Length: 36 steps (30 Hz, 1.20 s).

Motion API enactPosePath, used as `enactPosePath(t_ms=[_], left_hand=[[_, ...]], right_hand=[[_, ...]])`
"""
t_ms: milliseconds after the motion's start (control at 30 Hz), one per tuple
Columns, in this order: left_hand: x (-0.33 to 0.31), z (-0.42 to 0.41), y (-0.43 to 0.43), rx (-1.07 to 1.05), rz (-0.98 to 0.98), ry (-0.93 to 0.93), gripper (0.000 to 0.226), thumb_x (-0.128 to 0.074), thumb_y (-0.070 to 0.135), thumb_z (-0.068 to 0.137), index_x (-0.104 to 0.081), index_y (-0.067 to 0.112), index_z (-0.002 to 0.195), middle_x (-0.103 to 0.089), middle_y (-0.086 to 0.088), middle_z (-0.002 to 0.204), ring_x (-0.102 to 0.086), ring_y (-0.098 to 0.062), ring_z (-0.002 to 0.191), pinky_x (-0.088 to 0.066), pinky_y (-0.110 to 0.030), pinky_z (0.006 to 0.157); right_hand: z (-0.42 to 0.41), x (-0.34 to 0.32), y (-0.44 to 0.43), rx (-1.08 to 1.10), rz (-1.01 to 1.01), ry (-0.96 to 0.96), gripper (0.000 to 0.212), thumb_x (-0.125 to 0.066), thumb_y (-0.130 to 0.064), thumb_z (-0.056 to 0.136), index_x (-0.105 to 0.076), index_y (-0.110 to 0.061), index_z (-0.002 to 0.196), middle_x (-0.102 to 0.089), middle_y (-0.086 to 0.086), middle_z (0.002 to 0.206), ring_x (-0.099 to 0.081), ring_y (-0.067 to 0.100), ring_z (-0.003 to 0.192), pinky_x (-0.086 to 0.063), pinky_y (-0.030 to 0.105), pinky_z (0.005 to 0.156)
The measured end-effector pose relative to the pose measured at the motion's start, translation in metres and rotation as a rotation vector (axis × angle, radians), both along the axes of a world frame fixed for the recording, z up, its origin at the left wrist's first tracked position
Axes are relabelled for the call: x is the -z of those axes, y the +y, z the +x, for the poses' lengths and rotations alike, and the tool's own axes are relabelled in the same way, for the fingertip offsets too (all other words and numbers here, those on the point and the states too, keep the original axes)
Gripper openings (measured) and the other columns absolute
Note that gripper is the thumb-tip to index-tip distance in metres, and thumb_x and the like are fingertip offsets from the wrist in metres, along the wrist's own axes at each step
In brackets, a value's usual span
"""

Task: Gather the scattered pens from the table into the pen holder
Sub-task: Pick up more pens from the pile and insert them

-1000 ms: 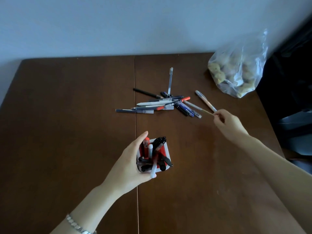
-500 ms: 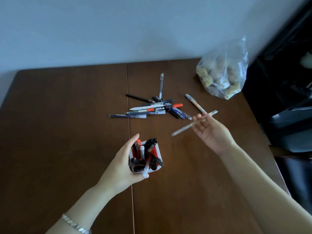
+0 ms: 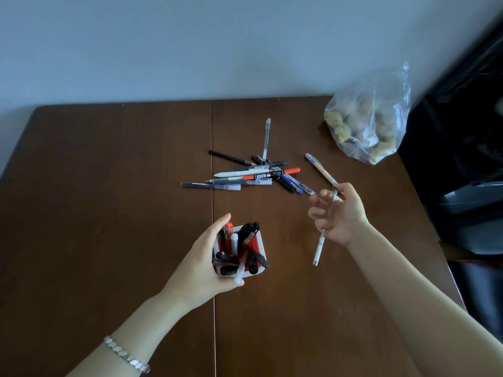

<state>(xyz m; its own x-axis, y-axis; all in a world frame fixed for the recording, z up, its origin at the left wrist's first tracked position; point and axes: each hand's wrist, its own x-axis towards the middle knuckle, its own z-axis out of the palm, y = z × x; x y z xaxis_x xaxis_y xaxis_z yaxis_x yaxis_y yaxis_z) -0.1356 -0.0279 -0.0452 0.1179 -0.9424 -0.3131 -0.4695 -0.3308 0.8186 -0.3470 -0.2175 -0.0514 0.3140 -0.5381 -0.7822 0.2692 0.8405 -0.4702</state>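
Observation:
My left hand (image 3: 202, 263) grips the white and red pen holder (image 3: 261, 240), which stands on the brown table (image 3: 109, 200) with several pens in it. My right hand (image 3: 341, 213) holds a clear pen (image 3: 319, 247) in the air to the right of the holder, its free end pointing down toward me. A pile of scattered pens (image 3: 253, 175) lies on the table beyond the holder. One pale pen (image 3: 319, 168) lies apart, just beyond my right hand.
A clear plastic bag (image 3: 367, 123) with lumpy yellowish contents sits at the table's far right corner. Dark furniture (image 3: 468, 159) stands past the right edge. A wall runs behind the table.
My right hand picked a clear pen off the table, lifted it, and turned it from nearly level to nearly upright while drawing nearer the holder. My left hand stayed on the holder.

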Motion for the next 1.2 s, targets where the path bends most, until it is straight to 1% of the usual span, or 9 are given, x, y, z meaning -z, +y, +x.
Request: enactPosePath(t_ms=[200, 300, 400, 533, 700, 867, 967, 1100, 1200], left_hand=[[-0.001, 0.001, 0.0, 0.005, -0.002, 0.016, 0.101, -0.086, 0.025, 0.063, -0.013, 0.064, 0.121, -0.023, 0.041, 0.127, -0.032, -0.002, 0.133, -0.029, -0.02, 0.106], [0.001, 0.002, -0.001, 0.003, 0.012, 0.02, 0.101, -0.086, 0.026, 0.063, -0.013, 0.068, 0.118, -0.022, 0.043, 0.127, -0.033, -0.002, 0.132, -0.03, -0.022, 0.107], [0.001, 0.003, -0.002, 0.01, 0.021, 0.017, 0.101, -0.086, 0.026, 0.063, -0.013, 0.069, 0.118, -0.021, 0.044, 0.127, -0.033, 0.0, 0.13, -0.032, -0.026, 0.109], [0.001, 0.003, -0.002, 0.012, 0.02, 0.024, 0.099, -0.085, 0.025, 0.064, -0.014, 0.066, 0.12, -0.021, 0.042, 0.129, -0.032, -0.001, 0.132, -0.033, -0.029, 0.11], [0.0, 0.001, 0.0, 0.003, 0.017, 0.012, 0.096, -0.084, 0.024, 0.065, -0.016, 0.064, 0.12, -0.025, 0.039, 0.13, -0.034, 0.0, 0.131, -0.033, -0.025, 0.109], [-0.001, -0.001, 0.001, -0.01, 0.024, 0.048, 0.096, -0.085, 0.026, 0.064, -0.016, 0.064, 0.121, -0.031, 0.03, 0.133, -0.037, -0.006, 0.133, -0.033, -0.021, 0.106], [-0.002, -0.001, 0.001, -0.026, 0.032, 0.066, 0.101, -0.085, 0.022, 0.064, -0.015, 0.066, 0.121, -0.031, 0.025, 0.138, -0.036, -0.009, 0.135, -0.032, -0.028, 0.11], [-0.003, -0.003, 0.002, -0.015, 0.034, 0.065, 0.101, -0.085, 0.019, 0.064, -0.013, 0.064, 0.12, -0.029, 0.025, 0.136, -0.038, -0.004, 0.13, -0.026, -0.009, 0.1], [-0.004, -0.003, 0.002, -0.01, 0.032, 0.082, 0.098, -0.085, 0.018, 0.063, -0.017, 0.06, 0.121, -0.036, 0.025, 0.132, -0.048, 0.004, 0.117, -0.028, 0.01, 0.084]], right_hand=[[0.006, 0.009, -0.006, -0.182, -0.241, 0.446, 0.033, -0.044, -0.03, 0.086, -0.058, -0.016, 0.059, -0.051, -0.004, 0.059, -0.035, 0.01, 0.044, -0.02, 0.017, 0.034], [0.007, 0.019, -0.029, -0.38, -0.645, 0.906, 0.03, -0.047, -0.032, 0.091, -0.058, -0.01, 0.075, -0.049, 0.004, 0.066, -0.043, 0.02, 0.059, -0.033, 0.028, 0.049], [0.007, 0.031, -0.066, -0.452, -0.861, 1.089, 0.022, -0.057, -0.021, 0.087, -0.06, -0.004, 0.1, -0.06, 0.012, 0.09, -0.054, 0.026, 0.084, -0.039, 0.03, 0.071], [0.019, 0.048, -0.098, -0.517, -0.822, 1.242, 0.042, -0.064, -0.019, 0.082, -0.053, -0.001, 0.119, -0.059, 0.019, 0.12, -0.054, 0.034, 0.11, -0.042, 0.037, 0.082], [0.023, 0.049, -0.091, -0.676, -0.66, 1.339, 0.038, -0.059, -0.021, 0.086, -0.051, -0.003, 0.119, -0.062, 0.02, 0.112, -0.058, 0.038, 0.103, -0.045, 0.039, 0.076], [0.005, 0.017, -0.056, -0.528, -0.757, 1.089, 0.017, -0.046, -0.016, 0.087, -0.05, -0.002, 0.097, -0.055, 0.009, 0.078, -0.052, 0.026, 0.068, -0.038, 0.031, 0.06], [0.005, -0.024, -0.011, -0.204, -0.76, 0.631, 0.014, -0.038, -0.005, 0.092, -0.047, -0.013, 0.087, -0.057, 0.004, 0.074, -0.058, 0.018, 0.066, -0.052, 0.036, 0.07], [0.025, -0.069, 0.065, 0.177, -0.695, -0.008, 0.027, -0.028, 0.005, 0.097, -0.042, -0.017, 0.092, -0.055, 0.002, 0.077, -0.064, 0.014, 0.074, -0.056, 0.034, 0.085], [0.053, -0.058, 0.103, 0.092, -0.85, 0.066, 0.02, -0.033, -0.003, 0.094, -0.041, -0.021, 0.095, -0.053, -0.002, 0.081, -0.062, 0.012, 0.079, -0.053, 0.034, 0.087]])
